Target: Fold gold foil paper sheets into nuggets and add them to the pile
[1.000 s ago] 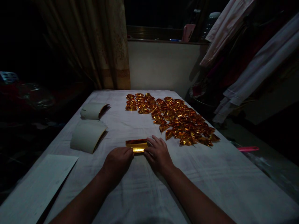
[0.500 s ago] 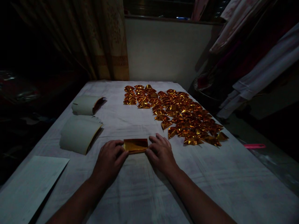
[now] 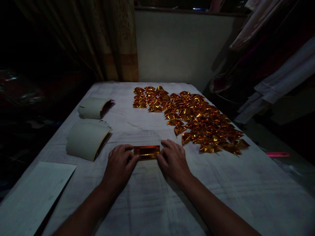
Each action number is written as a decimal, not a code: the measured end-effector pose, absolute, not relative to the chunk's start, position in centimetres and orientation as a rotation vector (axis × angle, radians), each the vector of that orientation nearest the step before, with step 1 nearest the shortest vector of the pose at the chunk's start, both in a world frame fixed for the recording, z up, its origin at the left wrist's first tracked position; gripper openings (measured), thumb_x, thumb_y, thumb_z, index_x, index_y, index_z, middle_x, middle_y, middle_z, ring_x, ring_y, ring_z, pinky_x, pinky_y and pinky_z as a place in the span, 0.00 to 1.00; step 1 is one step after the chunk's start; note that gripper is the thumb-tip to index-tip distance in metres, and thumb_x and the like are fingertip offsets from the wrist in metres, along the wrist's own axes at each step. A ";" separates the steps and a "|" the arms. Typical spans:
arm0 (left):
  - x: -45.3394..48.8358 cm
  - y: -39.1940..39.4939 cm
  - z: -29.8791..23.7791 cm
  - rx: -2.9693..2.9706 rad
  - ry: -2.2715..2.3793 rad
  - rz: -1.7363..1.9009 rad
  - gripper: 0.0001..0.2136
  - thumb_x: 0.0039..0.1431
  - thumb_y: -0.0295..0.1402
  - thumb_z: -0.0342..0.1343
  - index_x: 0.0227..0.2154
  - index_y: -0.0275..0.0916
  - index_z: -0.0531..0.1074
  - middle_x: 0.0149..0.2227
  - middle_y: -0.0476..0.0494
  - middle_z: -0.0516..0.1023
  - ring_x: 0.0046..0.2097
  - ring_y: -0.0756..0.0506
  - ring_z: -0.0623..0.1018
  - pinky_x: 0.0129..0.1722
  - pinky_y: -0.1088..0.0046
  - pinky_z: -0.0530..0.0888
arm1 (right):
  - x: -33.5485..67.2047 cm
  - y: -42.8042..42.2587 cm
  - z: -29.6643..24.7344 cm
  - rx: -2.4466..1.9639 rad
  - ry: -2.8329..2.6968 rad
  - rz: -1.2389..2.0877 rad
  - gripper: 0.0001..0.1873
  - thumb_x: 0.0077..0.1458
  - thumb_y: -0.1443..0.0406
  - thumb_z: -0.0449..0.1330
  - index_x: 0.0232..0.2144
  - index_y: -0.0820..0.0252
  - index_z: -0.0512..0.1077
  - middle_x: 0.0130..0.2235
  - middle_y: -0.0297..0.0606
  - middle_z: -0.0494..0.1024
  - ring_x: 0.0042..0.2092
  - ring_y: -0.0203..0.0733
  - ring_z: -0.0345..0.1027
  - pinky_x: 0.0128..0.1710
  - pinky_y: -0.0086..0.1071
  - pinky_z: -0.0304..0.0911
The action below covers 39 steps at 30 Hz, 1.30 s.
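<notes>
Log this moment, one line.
left hand: at left end of rectangular gold foil strip | right hand: at right end | folded gold foil pieces: beyond

One head cam, worn above the near part of the table [image 3: 137,206], facing forward and down along it to the wall [image 3: 177,46]. Close range: forearms [image 3: 86,204] enter from the bottom edge; left hand [image 3: 119,162] and right hand [image 3: 174,159] sit just below frame centre, foil [image 3: 147,153] between. Wide field: curtain [image 3: 120,42] upper left, clothes [image 3: 283,78] right, sill [image 3: 169,10] along the top. Roll looks about level, but dark edges make that hard to confirm.
</notes>
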<state>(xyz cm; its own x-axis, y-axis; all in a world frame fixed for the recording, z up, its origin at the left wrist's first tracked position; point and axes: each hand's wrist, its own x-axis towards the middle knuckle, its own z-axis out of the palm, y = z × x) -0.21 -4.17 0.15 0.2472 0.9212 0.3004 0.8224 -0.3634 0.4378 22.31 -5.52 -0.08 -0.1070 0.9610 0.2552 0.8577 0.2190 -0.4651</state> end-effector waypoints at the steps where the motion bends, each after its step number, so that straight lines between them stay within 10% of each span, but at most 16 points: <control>1: -0.2 -4.2 0.2 2.321 1.654 0.767 0.14 0.63 0.39 0.53 0.23 0.41 0.72 0.43 0.41 0.78 0.48 0.38 0.74 0.50 0.53 0.69 | 22.3 -5.5 -0.1 -1.673 -1.989 0.263 0.07 0.58 0.65 0.60 0.27 0.57 0.72 0.56 0.45 0.76 0.62 0.57 0.63 0.59 0.56 0.53; 19: 0.4 -4.3 0.9 2.357 1.708 0.671 0.13 0.62 0.37 0.54 0.23 0.41 0.69 0.43 0.41 0.77 0.49 0.37 0.73 0.49 0.53 0.69 | 22.1 -5.7 -0.7 -1.633 -1.932 0.219 0.02 0.58 0.65 0.57 0.34 0.56 0.71 0.54 0.47 0.75 0.59 0.53 0.65 0.59 0.52 0.53; 25: 0.5 -4.8 0.5 2.462 1.717 0.758 0.05 0.64 0.33 0.54 0.36 0.41 0.74 0.50 0.37 0.74 0.52 0.37 0.72 0.51 0.54 0.69 | 21.9 -5.8 -1.1 -1.587 -2.057 0.165 0.07 0.59 0.69 0.57 0.38 0.54 0.74 0.61 0.46 0.70 0.65 0.56 0.57 0.62 0.57 0.48; 39: 1.6 -6.2 0.5 2.708 1.375 0.501 0.21 0.62 0.33 0.54 0.57 0.56 0.72 0.66 0.44 0.62 0.66 0.34 0.61 0.65 0.43 0.51 | 21.7 -5.8 -1.0 -1.639 -2.063 0.262 0.07 0.61 0.69 0.56 0.38 0.54 0.74 0.61 0.43 0.71 0.66 0.55 0.56 0.64 0.59 0.46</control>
